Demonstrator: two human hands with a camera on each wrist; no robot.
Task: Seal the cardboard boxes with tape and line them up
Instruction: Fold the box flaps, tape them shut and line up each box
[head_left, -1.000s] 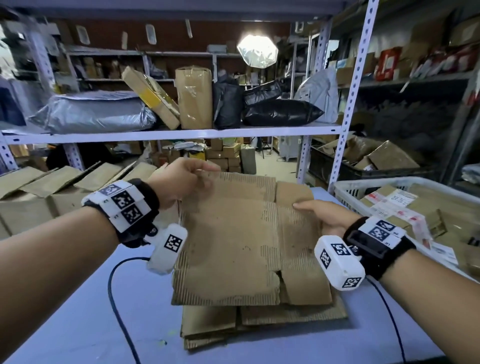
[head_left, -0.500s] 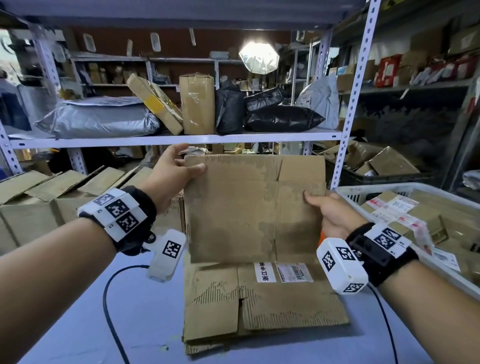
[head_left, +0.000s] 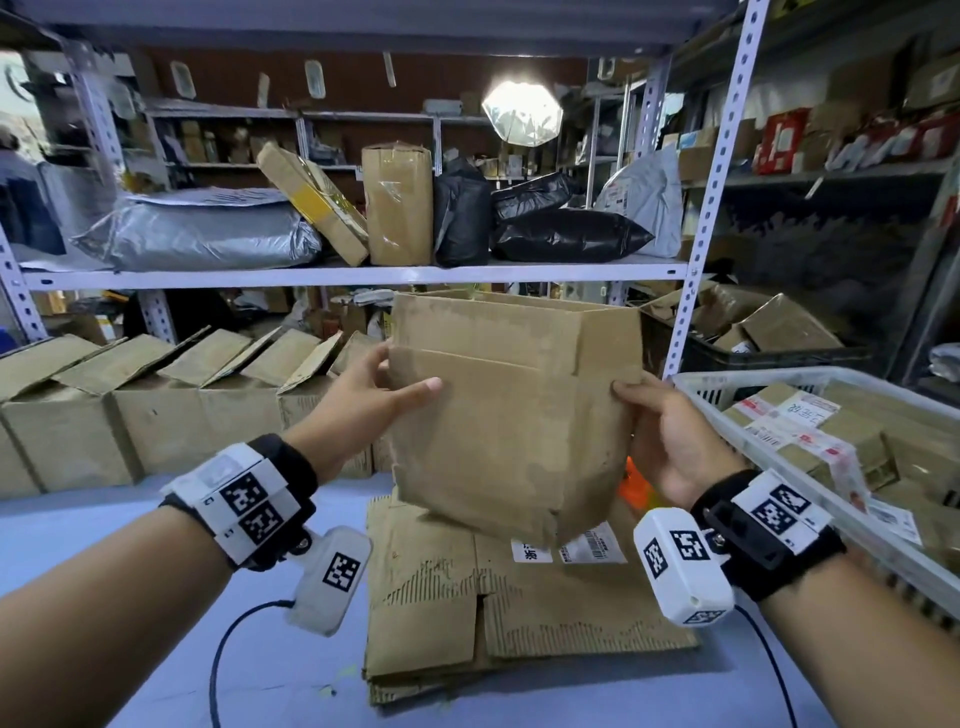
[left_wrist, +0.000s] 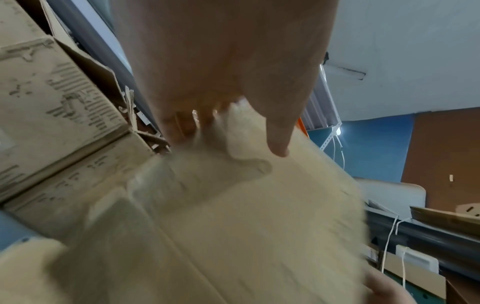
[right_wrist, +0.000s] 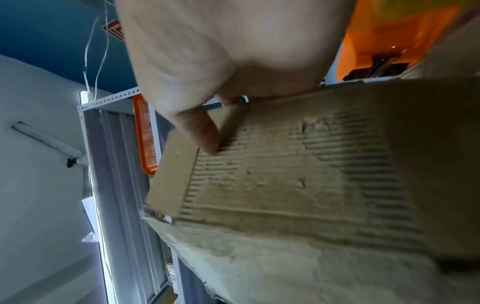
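Head view: both hands hold a box (head_left: 511, 415) in the air above a stack of flat cartons (head_left: 498, 597) on the table (head_left: 156, 675). It is half opened, its mouth up and tilted away, its long axis running from hand to hand. The left hand (head_left: 363, 400) pinches the left wall near the top, thumb laid across the near face and fingers behind. The right hand (head_left: 667, 441) pinches the right edge at about the same height, palm toward the box. So the box lies between the two grips, neither hand nearer. A row of opened boxes (head_left: 156, 410) stands well to the left of the left grip, which is probably where this one belongs.

Left wrist view: blurred by motion, but the thumb (left_wrist: 279, 131) lies on the cardboard and the fingers seem to curl behind its edge.

Right wrist view: the thumb (right_wrist: 201, 133) presses on the worn, ribbed face beside a flap (right_wrist: 171, 174) that sticks out past the grip. No tape shows; squaring the box looks like the step in hand.
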